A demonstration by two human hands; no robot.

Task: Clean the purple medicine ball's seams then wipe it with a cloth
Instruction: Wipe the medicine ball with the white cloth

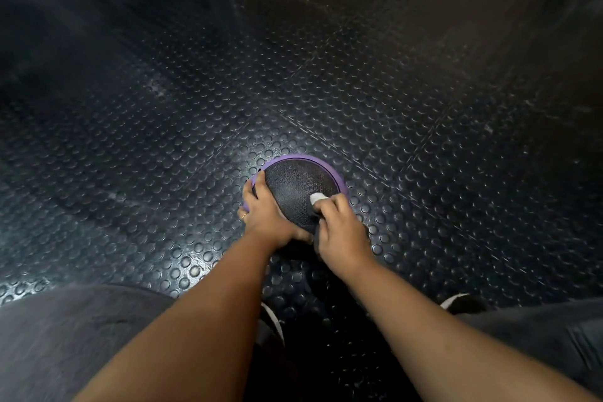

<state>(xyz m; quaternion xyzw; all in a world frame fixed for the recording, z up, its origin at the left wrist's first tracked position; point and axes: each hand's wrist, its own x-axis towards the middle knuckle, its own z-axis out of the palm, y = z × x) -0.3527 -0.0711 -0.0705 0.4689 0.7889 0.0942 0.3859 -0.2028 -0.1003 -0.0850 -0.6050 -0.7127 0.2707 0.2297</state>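
The ball (301, 186) shows a black panel with a fine woven-looking grain, edged by a purple band along its far rim and left side. The small tool (318, 198) in the right hand (342, 235) has a white tip and a dark grey body. A ring (244, 215) on the left hand (266, 215) is gold. The floor (163, 140) is black, patterned all over with rows of raised round studs, with a pale bluish sheen near the ball. The trousers (81, 336) are dark grey. The shoes (456, 302) are black with white edges.
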